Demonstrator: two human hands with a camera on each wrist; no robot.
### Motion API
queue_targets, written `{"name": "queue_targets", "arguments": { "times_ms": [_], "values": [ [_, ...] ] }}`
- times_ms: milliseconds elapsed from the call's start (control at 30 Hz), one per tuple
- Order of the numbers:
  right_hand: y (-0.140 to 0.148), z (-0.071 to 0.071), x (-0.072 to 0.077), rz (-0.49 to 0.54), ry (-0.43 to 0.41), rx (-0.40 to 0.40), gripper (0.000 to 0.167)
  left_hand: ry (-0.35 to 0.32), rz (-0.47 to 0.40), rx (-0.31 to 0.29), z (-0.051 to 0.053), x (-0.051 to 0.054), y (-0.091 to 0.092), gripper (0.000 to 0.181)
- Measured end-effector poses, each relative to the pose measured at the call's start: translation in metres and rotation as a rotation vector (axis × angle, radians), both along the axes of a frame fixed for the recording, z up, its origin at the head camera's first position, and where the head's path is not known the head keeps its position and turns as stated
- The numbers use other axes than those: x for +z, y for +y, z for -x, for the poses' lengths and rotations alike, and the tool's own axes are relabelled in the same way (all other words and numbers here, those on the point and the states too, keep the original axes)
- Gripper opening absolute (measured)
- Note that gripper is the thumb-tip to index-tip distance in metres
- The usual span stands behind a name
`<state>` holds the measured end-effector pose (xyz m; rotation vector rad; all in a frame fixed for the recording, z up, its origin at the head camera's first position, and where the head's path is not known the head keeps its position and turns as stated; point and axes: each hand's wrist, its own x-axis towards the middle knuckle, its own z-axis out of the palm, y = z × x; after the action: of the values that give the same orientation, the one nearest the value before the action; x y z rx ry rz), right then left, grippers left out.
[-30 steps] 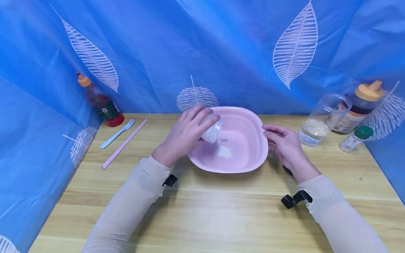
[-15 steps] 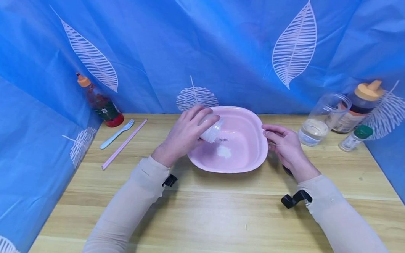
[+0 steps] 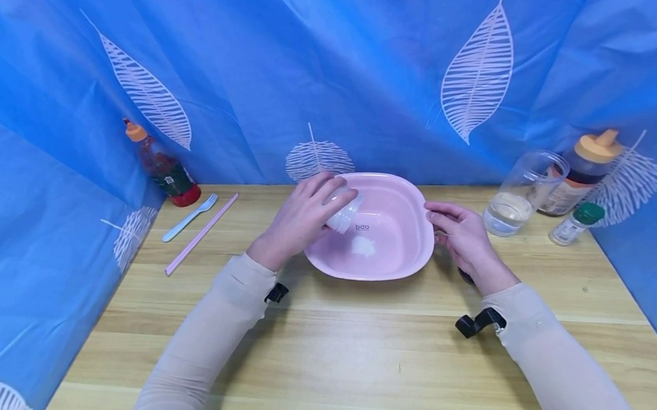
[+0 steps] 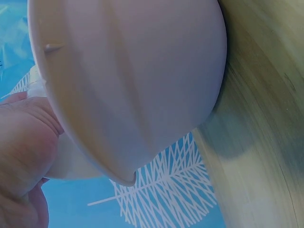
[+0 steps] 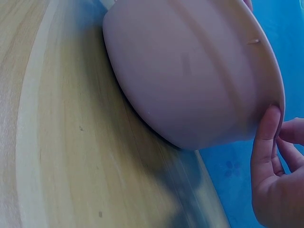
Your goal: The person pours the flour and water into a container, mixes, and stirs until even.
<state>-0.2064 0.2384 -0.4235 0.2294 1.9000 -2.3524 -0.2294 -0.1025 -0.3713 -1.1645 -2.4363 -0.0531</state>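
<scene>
Head view: the left hand point(image 3: 302, 213) curls round a clear jar point(image 3: 345, 219) tipped over the bowl point(image 3: 401, 252), which sits on the surface point(image 3: 354, 355) with white powder point(image 3: 363, 246) in it; a looser grip could drop the jar, and I'd fear a steeper tilt dumping too much. The right hand point(image 3: 466, 238) pinches the bowl's right edge, where a tug might slide it from underneath. Farther off, the part-filled glass point(image 3: 507, 215) could topple if that hand swung outward

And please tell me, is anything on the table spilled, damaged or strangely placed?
Nothing stands out. The white powder lies inside the pink basin, no spill shows on the table, and I see no damage.
</scene>
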Motion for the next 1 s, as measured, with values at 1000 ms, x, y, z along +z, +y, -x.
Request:
{"name": "queue_targets", "arguments": {
  "times_ms": [1000],
  "values": [
    [-0.0003,0.0005,-0.0022,0.028,0.015,0.002,0.016,-0.032,-0.022,-0.024,0.0024,-0.0072,-0.0017,0.086]
  ]
}}
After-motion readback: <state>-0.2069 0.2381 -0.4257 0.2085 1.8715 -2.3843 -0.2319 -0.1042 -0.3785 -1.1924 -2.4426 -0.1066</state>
